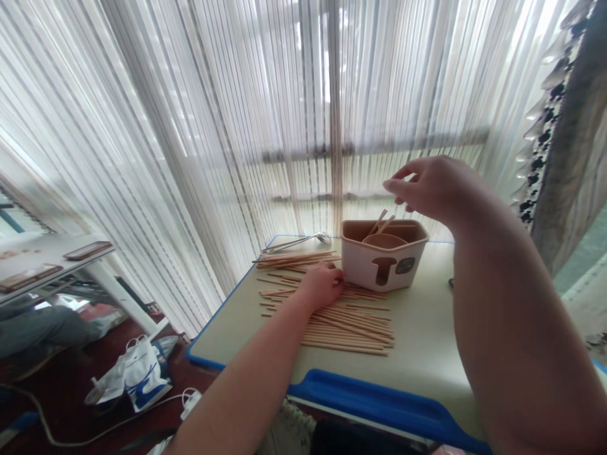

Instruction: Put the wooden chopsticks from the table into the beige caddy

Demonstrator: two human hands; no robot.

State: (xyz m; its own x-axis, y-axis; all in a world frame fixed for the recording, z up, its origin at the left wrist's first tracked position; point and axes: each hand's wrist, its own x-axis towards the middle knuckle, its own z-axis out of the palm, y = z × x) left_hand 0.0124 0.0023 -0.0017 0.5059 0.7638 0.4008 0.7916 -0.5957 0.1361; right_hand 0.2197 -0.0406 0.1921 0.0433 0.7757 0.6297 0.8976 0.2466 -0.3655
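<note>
Many thin wooden chopsticks (351, 335) lie roughly side by side on the pale table. My left hand (323, 284) rests among them, against the left side of a white and tan container (360, 268). Its fingers are curled, and what they hold, if anything, is hidden. Above the container's rim hovers my right hand (424, 186), fingers apart and nothing seen in them. A smaller tan cup (385, 241) sits inside the container, and a couple of pale chopsticks (379, 222) stick up behind it, below my right fingers.
A metal ladle (303, 241) lies at the table's back left. The table (427, 335) has a blue edge and a blue front trough (374, 401). Striped curtains (227, 126) hang behind. Bags (137, 373) and a cable are on the floor at left, near another person's leg (52, 332).
</note>
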